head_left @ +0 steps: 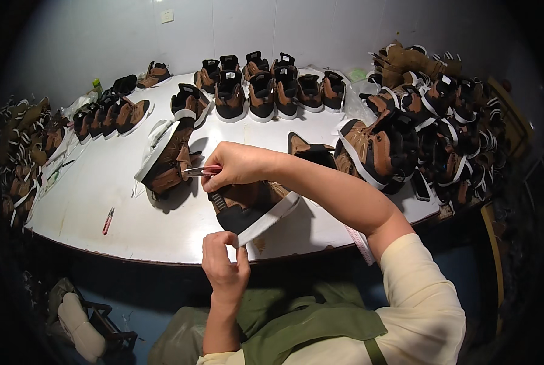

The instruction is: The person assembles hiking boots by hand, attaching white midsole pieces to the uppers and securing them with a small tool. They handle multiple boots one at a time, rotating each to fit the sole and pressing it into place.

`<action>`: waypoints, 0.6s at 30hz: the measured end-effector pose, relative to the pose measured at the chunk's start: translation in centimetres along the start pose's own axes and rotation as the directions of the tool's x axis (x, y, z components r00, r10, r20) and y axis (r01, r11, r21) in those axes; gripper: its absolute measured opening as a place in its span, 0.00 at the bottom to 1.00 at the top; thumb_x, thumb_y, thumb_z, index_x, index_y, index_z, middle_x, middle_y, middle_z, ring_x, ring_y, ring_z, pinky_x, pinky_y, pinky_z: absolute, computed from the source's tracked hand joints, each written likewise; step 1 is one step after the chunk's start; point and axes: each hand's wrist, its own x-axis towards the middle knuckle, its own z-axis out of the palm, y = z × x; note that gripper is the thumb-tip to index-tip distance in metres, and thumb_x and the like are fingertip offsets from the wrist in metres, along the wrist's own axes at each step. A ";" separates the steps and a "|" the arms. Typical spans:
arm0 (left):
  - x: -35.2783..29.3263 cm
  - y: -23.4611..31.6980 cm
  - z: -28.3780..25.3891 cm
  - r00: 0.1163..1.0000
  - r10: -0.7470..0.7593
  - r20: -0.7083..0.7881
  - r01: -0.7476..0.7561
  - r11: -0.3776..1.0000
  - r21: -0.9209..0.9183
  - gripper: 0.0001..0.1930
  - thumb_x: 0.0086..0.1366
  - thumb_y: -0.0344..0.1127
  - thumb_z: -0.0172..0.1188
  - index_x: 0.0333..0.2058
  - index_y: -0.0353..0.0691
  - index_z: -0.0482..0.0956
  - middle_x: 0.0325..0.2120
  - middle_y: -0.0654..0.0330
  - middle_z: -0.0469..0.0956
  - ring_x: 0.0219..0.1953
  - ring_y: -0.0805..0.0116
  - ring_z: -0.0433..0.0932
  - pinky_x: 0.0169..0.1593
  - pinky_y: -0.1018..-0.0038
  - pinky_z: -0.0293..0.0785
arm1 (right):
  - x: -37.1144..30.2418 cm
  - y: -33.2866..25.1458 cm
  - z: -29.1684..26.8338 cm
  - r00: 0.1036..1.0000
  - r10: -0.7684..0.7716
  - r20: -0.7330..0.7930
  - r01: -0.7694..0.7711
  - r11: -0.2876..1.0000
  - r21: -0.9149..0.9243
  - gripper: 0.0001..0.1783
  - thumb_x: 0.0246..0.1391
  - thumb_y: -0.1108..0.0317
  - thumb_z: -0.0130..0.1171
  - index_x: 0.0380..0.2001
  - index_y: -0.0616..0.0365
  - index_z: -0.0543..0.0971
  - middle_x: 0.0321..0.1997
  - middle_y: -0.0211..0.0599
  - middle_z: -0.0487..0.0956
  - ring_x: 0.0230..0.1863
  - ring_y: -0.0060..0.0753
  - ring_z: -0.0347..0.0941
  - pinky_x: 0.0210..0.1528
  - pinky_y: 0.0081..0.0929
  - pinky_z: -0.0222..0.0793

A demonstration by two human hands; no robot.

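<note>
A brown and black shoe (241, 210) with a white sole lies on its side near the table's front edge. My left hand (224, 258) pinches the end of the shoe's white sole rim between thumb and fingers. Above the shoe's far side, my right hand (238, 164) is closed on thread snips (196, 172) with red handles, their metal blades pointing left. Those blades are close to another brown shoe (170, 155), which leans with its white sole to the left. My right forearm crosses over the table and hides part of a brown and black shoe (311, 149) behind it.
A second pair of red-handled snips (108, 221) lies on the white table (77, 201) at left. Several finished-looking shoes (261, 91) stand in rows at the back. Shoe piles (454, 128) crowd the right side, and more shoes (25, 146) are heaped at far left.
</note>
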 end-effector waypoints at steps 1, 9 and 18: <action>0.0 0.0 0.0 1.000 0.010 0.004 -0.010 1.000 0.005 0.19 0.39 0.13 0.58 0.32 0.35 0.68 0.27 0.53 0.69 0.30 0.52 0.70 0.34 0.63 0.68 | 0.1 0.0 0.0 1.000 0.005 0.003 -0.005 1.000 0.006 0.11 0.48 0.65 0.68 0.33 0.61 0.85 0.26 0.33 0.82 0.28 0.19 0.74 0.36 0.22 0.71; -0.1 -0.3 0.6 1.000 -0.018 -0.020 0.019 0.998 0.052 0.18 0.39 0.12 0.56 0.32 0.35 0.68 0.25 0.52 0.68 0.28 0.52 0.69 0.32 0.62 0.66 | 0.7 0.1 0.2 1.000 0.020 -0.013 -0.020 0.999 -0.027 0.11 0.47 0.65 0.69 0.31 0.62 0.85 0.26 0.35 0.83 0.28 0.21 0.75 0.35 0.24 0.71; -0.7 -1.5 1.3 0.992 -0.046 -0.120 0.062 0.989 0.134 0.18 0.37 0.12 0.52 0.30 0.35 0.67 0.24 0.53 0.65 0.26 0.53 0.66 0.31 0.62 0.63 | 1.5 0.6 1.5 0.990 -0.029 -0.139 0.025 0.999 -0.030 0.10 0.42 0.66 0.71 0.26 0.61 0.85 0.23 0.43 0.82 0.25 0.32 0.77 0.33 0.30 0.71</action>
